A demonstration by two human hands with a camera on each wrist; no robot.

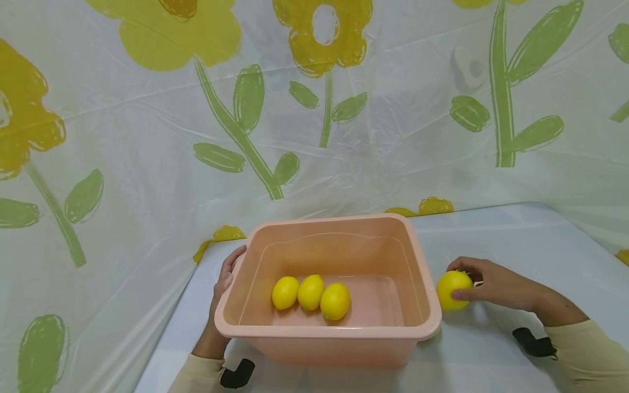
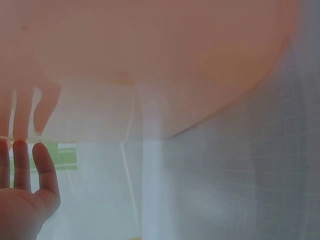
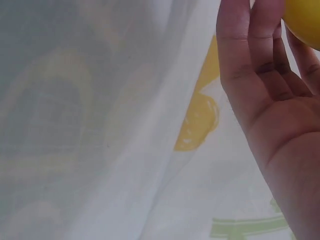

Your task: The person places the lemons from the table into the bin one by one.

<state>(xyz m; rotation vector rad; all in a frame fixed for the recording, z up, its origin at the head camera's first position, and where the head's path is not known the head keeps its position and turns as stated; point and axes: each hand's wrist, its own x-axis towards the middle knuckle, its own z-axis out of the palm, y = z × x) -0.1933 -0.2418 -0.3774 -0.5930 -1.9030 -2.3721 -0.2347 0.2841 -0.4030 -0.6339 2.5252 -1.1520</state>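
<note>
A pink plastic basin point(image 1: 339, 349) stands on the table in the head view, with three yellow lemons point(image 1: 311, 293) in a row on its floor, left of the middle. My left hand point(image 1: 223, 295) is at the basin's left outer side. In the left wrist view its straight fingers point(image 2: 21, 160) touch the basin's glossy wall point(image 2: 150, 60), which mirrors them. Just right of the basin, my right hand point(image 1: 501, 284) holds another lemon point(image 1: 451, 289) between thumb and fingers. The right wrist view catches only part of this lemon point(image 3: 306, 22) at its upper edge, beside the fingers.
The table point(image 1: 491, 234) has a pale, smooth cover and reaches out to the right of the basin. Behind it hangs a whitish plastic sheet point(image 1: 393, 120) printed with yellow flowers and green leaves. A black strap piece point(image 1: 533, 343) shows by the right sleeve.
</note>
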